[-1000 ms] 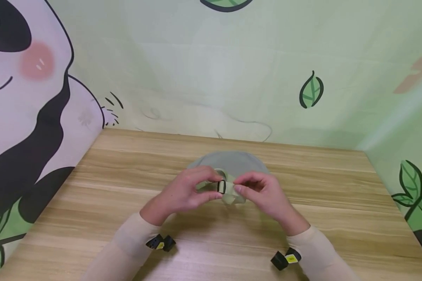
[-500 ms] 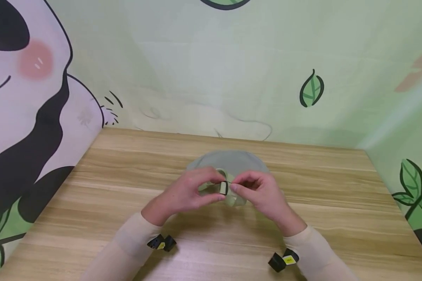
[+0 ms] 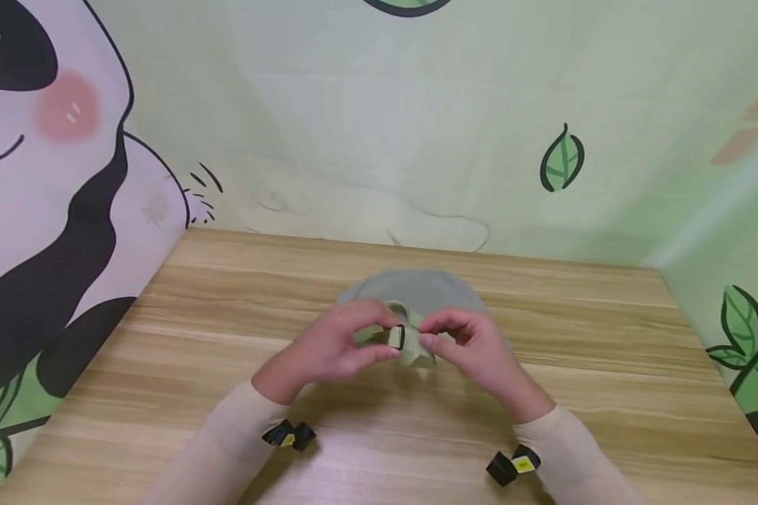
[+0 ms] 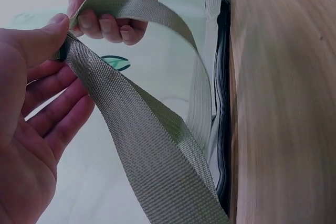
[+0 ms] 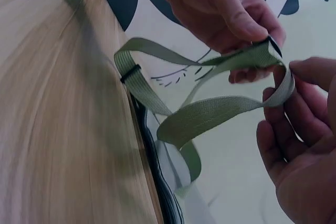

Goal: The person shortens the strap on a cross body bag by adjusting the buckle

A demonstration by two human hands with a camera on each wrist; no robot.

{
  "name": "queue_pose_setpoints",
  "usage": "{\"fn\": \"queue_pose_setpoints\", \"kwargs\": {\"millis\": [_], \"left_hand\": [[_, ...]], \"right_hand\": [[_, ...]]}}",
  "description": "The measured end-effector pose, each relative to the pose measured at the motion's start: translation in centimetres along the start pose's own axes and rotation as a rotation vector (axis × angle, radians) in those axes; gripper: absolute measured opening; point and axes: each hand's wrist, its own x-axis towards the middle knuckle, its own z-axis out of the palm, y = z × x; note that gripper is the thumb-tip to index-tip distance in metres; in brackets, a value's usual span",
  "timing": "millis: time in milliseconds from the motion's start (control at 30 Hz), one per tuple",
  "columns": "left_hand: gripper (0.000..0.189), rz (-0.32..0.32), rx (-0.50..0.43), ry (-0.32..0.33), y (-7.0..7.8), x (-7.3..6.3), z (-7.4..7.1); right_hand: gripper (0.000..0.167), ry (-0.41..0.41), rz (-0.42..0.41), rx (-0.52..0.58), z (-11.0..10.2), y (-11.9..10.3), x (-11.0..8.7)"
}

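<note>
A flat grey bag (image 3: 417, 287) lies on the wooden table (image 3: 227, 315), near its middle. An olive webbing strap (image 3: 417, 358) loops up from it and carries a small black buckle (image 3: 399, 337). My left hand (image 3: 388, 337) pinches the strap at the buckle between thumb and fingers. My right hand (image 3: 428, 338) pinches the strap just right of the buckle. In the left wrist view the strap (image 4: 136, 129) runs from my left thumb down to the bag's zipped edge (image 4: 223, 103). In the right wrist view the strap (image 5: 210, 114) bends round my right hand (image 5: 289, 85) by the buckle (image 5: 274, 45).
Printed walls close the table in: a panda (image 3: 50, 210) at the left, a leaf pattern (image 3: 562, 165) at the back and right. Black wrist devices (image 3: 288, 435) (image 3: 512, 466) sit on both cream sleeves. Bare wood lies all round the bag.
Both hands stay at the buckle. The right fingers shift slightly along the strap; the bag has not moved.
</note>
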Motion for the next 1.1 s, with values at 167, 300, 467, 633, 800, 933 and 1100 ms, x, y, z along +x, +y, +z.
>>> {"fn": "queue_pose_setpoints", "kwargs": {"millis": [167, 300, 467, 633, 800, 933, 1100], "left_hand": [[0.03, -0.016, -0.005, 0.004, 0.01, -0.13, -0.21], [0.031, -0.006, -0.016, 0.01, 0.0, -0.12, -0.2], [0.033, 0.02, -0.029, 0.015, -0.1, -0.08, -0.01], [0.036, 0.048, -0.026, 0.0, -0.32, 0.04, 0.33], [0.037, 0.064, 0.008, -0.014, -0.28, 0.2, 0.47], [0.036, 0.075, 0.022, -0.02, -0.2, 0.35, 0.57], [0.034, 0.055, 0.043, -0.016, -0.11, 0.19, 0.61]], "right_hand": [[0.013, -0.032, -0.014, 0.038, -0.47, 0.26, -0.19], [0.012, -0.029, -0.012, 0.044, -0.47, 0.14, -0.24], [0.01, -0.002, -0.013, 0.038, -0.31, -0.02, -0.22], [0.008, 0.003, -0.005, 0.035, -0.16, -0.03, -0.24], [0.007, 0.003, 0.025, 0.007, 0.01, -0.18, -0.21], [0.007, 0.007, 0.04, -0.007, 0.19, -0.33, -0.12], [0.006, -0.001, 0.04, -0.031, 0.32, -0.33, -0.1]]}}
